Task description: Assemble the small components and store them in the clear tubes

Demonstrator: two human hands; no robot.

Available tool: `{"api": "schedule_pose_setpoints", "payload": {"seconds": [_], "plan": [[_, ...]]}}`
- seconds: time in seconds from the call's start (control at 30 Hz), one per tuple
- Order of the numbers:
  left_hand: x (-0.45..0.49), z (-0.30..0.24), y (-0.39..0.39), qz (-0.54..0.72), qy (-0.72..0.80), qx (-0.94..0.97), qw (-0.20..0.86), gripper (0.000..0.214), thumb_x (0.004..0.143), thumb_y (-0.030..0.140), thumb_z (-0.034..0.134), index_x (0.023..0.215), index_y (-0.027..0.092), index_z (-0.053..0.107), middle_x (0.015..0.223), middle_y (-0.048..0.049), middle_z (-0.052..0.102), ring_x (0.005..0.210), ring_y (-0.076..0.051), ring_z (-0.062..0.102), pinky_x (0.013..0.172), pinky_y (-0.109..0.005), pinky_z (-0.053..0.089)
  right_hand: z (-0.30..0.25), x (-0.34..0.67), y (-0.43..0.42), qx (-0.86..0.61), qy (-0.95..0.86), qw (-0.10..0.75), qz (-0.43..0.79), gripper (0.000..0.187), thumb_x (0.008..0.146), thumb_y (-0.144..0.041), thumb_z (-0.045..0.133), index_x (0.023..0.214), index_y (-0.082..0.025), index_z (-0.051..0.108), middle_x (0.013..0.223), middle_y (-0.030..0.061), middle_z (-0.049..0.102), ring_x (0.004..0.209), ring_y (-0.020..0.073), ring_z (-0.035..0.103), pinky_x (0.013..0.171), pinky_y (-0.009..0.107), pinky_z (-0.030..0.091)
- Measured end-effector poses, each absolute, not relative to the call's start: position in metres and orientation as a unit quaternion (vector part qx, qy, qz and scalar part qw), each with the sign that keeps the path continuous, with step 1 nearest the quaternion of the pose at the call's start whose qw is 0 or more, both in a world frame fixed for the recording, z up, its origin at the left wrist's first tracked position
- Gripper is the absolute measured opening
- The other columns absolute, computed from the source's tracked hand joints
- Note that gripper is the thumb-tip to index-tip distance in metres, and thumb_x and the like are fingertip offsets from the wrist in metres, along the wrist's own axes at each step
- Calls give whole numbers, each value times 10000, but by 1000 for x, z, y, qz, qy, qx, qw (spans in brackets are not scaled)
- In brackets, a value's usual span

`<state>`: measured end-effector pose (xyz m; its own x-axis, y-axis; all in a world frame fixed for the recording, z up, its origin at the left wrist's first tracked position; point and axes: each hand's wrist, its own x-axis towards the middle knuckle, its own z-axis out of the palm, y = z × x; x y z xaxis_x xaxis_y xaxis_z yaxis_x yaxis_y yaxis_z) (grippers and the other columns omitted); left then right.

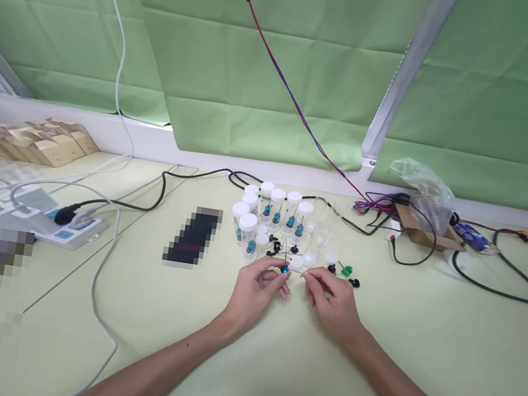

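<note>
Between the thumb and fingers of my left hand [254,291] is a small shiny blue piece [284,269] with a thin stem standing up from it. My right hand [335,303] pinches the far end of a thin wire-like rod [296,272], which reaches across to the blue piece. Whether the rod is joined to the piece is too small to tell. Just beyond my fingers lie a white cap [296,264], small black pieces [276,246] with thin stems, and a green piece [346,270]. Clear white-capped vials [246,238] holding blue pieces stand behind my left hand.
Uncapped clear tubes [323,223] stand behind the right hand. A pixelated dark object [192,237] lies left of the vials. Farther left are a power strip [65,228] and white cables. An open cardboard box [421,228] and black cables sit at the back right.
</note>
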<state>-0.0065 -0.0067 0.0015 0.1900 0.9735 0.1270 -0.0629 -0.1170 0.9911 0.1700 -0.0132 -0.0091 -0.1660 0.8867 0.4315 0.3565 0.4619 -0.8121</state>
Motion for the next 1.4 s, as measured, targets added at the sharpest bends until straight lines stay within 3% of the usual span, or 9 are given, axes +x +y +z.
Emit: {"api": "schedule_pose_setpoints", "payload": {"seconds": [0.2, 0.63, 0.9, 1.13, 1.4], "plan": [[-7, 0, -6, 491, 406, 565, 524, 235, 813, 300, 643, 989, 148, 609, 634, -18, 651, 571, -165, 655, 610, -295, 543, -7, 168, -14, -440, -683, 456, 362, 206, 944, -329, 455, 968, -175, 591, 578, -27, 533, 435, 98, 472, 459, 221, 391], [-7, -2, -6, 483, 405, 595, 499, 211, 824, 292, 626, 981, 151, 606, 653, -16, 647, 576, -163, 655, 594, -289, 544, -1, 169, -16, -444, -665, 402, 445, 286, 930, -381, 469, 1081, -171, 592, 515, -54, 506, 375, 79, 396, 410, 203, 360], [-8, -5, -5, 475, 398, 617, 485, 195, 844, 292, 603, 989, 162, 599, 632, -8, 639, 564, -162, 652, 594, -293, 546, -1, 170, -14, -452, -710, 373, 389, 270, 938, -357, 456, 1082, -180, 599, 494, -47, 500, 422, 103, 404, 457, 217, 342], [-8, -8, -4, 480, 394, 629, 468, 171, 839, 277, 603, 967, 166, 625, 763, -28, 646, 565, -148, 653, 574, -285, 555, 2, 174, -16, -458, -779, 321, 283, 275, 957, -327, 411, 1133, -211, 588, 485, -76, 369, 430, 105, 288, 468, 230, 260], [-7, -4, -6, 465, 402, 642, 459, 172, 852, 282, 582, 970, 169, 634, 780, -33, 640, 564, -144, 648, 576, -284, 557, -1, 176, -17, -455, -822, 284, 192, 356, 973, -270, 366, 1279, -210, 536, 525, -34, 519, 459, 138, 446, 564, 247, 377]]}}
